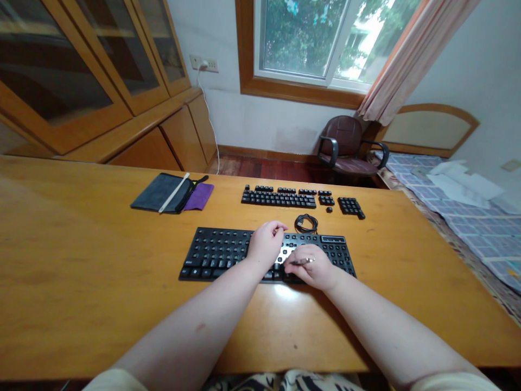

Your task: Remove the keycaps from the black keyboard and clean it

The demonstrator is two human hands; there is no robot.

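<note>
A black keyboard [222,251] lies on the table in front of me. Most of its keycaps are off, showing bare stems, while caps sit along the bottom row. My right hand [312,266] is closed round a thin, shiny metal tool [302,262], its tip low over the keyboard's lower right-middle part; the exact kind is too small to tell. Over the upper middle of the keyboard, my left hand [266,243] has its fingers curled together; whatever they may hold is hidden. Loose black keycaps [279,199] stand in keyboard order behind it.
A coiled black cable [306,223] rests behind the keyboard. To the left lie a dark grey pouch [157,191], a pale flat stick [174,193] and a purple cloth [199,196]. More keycaps form a number-pad block [350,206]. An armchair [345,142] stands beyond the wooden table [101,282].
</note>
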